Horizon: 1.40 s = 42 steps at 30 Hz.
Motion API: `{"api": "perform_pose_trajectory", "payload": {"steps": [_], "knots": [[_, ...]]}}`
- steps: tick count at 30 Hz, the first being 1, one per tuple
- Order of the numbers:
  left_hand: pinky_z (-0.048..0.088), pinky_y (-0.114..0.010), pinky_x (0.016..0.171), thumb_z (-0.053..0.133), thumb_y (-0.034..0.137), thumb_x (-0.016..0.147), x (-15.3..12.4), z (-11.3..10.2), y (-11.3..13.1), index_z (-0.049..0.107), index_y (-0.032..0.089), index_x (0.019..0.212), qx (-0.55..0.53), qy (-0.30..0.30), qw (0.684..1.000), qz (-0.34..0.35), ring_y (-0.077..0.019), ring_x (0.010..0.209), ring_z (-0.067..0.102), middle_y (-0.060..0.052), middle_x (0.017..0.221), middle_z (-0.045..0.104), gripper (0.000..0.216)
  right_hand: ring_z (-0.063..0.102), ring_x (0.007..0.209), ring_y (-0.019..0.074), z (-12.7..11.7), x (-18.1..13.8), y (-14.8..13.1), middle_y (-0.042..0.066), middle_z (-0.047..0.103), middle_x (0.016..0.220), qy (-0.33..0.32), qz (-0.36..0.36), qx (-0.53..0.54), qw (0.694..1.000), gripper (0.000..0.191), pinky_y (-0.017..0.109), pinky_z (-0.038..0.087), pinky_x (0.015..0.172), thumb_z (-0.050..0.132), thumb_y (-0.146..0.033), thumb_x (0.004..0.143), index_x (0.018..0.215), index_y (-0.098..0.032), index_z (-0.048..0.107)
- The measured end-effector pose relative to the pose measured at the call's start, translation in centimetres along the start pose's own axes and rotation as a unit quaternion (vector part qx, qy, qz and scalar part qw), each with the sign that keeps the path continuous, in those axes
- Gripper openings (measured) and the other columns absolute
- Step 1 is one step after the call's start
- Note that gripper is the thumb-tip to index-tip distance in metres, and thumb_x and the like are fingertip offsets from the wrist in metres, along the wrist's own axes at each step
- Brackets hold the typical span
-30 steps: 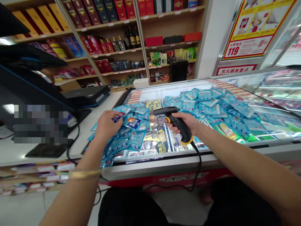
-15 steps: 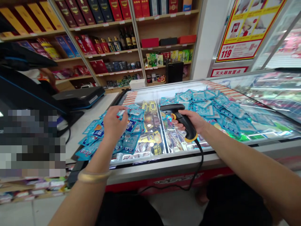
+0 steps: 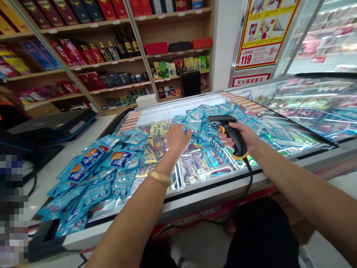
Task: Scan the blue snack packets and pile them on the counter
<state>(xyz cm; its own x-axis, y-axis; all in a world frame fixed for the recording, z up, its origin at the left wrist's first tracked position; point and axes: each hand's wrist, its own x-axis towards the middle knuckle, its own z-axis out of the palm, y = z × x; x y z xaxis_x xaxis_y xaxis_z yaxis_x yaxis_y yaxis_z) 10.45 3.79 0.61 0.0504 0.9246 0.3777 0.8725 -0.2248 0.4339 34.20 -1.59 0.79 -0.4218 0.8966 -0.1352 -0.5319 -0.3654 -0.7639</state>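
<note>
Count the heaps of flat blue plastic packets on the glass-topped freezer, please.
2: the left heap, by the white counter; the far heap, partly hidden behind the black-and-yellow scanner and right hand.

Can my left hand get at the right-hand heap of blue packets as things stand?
Probably yes: your left hand is beside the near-left edge of that heap of blue packets, and the scanner in your right hand is farther right, seemingly leaving that edge free.

The view looks from the person's head, above the near edge of the freezer (image 3: 203, 200), facing forward and down across its top to the shelves (image 3: 178, 31) beyond; the left hand (image 3: 177, 139) and right hand (image 3: 247, 137) are near, the shelves well back.
</note>
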Motion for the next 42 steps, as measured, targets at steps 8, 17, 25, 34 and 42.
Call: {"api": "perform_pose_trajectory", "payload": {"steps": [8,17,25,34,42], "knots": [[0.036,-0.058,0.103,0.069,0.056,0.076,0.3,1.4,1.0,0.062,0.015,0.101,0.034,-0.027,0.997,-0.068,-0.0465,0.128,0.046,-0.026,0.129,0.056,0.048,0.042,0.054,0.0117,0.4,0.7,0.7,0.003,0.051,0.071,-0.024,0.023,-0.005,0.999,0.015,0.021,0.040,0.045,0.056,-0.029,0.087,0.093,-0.016,0.055],[0.046,-0.044,0.095,0.067,0.032,0.075,0.6,0.4,-1.0,0.057,0.020,0.088,-0.164,0.015,0.981,-0.107,-0.0299,0.107,0.063,-0.011,0.103,0.066,0.020,0.042,0.055,0.0118,0.2,0.4,0.7,0.004,0.052,0.073,-0.023,0.018,-0.023,0.999,0.019,0.022,0.040,0.045,0.060,-0.031,0.085,0.094,-0.015,0.057],[0.046,-0.026,0.057,0.075,0.038,0.057,-1.8,-3.9,-4.1,0.059,0.019,0.079,-0.436,0.015,0.880,-0.189,-0.0132,0.062,0.058,0.001,0.076,0.065,0.034,0.043,0.054,0.0119,0.5,0.3,1.0,0.004,0.053,0.073,-0.057,0.034,-0.029,0.997,0.019,0.023,0.039,0.045,0.059,-0.030,0.084,0.094,-0.015,0.057],[0.036,-0.021,0.045,0.077,0.039,0.054,-2.4,-3.1,-4.6,0.065,0.018,0.090,-0.447,0.012,0.868,-0.215,-0.0098,0.045,0.049,0.004,0.058,0.059,0.044,0.048,0.055,0.0107,0.5,0.2,2.0,0.004,0.055,0.077,-0.117,0.114,-0.067,0.984,0.027,0.022,0.042,0.044,0.064,-0.035,0.084,0.098,-0.012,0.059],[0.035,-0.022,0.044,0.078,0.039,0.057,-2.1,-3.2,-4.9,0.069,0.017,0.098,-0.430,0.008,0.875,-0.220,-0.0108,0.041,0.046,0.004,0.052,0.056,0.048,0.049,0.055,0.0105,0.4,0.4,2.3,0.004,0.056,0.077,-0.109,0.121,-0.082,0.983,0.021,0.021,0.045,0.045,0.059,-0.033,0.089,0.094,-0.012,0.058]]}}
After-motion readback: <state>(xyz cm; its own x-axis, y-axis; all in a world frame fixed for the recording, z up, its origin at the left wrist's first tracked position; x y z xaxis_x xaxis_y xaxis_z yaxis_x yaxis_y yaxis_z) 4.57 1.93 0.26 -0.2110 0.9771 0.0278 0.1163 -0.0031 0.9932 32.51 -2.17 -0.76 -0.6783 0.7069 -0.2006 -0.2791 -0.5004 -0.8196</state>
